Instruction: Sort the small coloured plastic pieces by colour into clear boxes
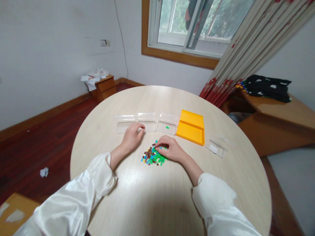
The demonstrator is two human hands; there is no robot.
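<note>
Leaning over a round, pale wood-grain table (152, 196), taking up most of the view. Sitting with a long striped curtain with red flowers (246, 42) hanging beyond the far right edge, and a low brown wooden desk (278, 121) standing beneath it, off the table. Wearing glossy white satin sleeves (73, 200), reaching in from the near edge on both sides.

Facing a flat orange plastic box (191, 127), lying open in two halves on the far half of the table, right of centre. Facing also a row of three shallow clear plastic trays (149, 120), lying side by side just left of the orange box. Having a fourth small clear plastic tray (216, 146) lying apart from the rest, near the right edge.

Resting the left hand (132, 137) palm down just in front of the middle tray of the row, fingers loosely curled, thumb and forefinger drawn close together at that tray's near rim; not managing to tell, at this size, of any piece pinched there. Laying the right hand (171, 149) palm down near the table's centre, fingers arched and fingertips pressing into the right side of a heap of tiny brown, green, blue and yellow plastic pieces (151, 157); not managing to tell of a piece gripped here either. Seeing that heap lying between the two hands, in front of the clear row. Noticing a single bright green plastic piece (167, 127) lying alone inside the rightmost tray of the row.
</note>
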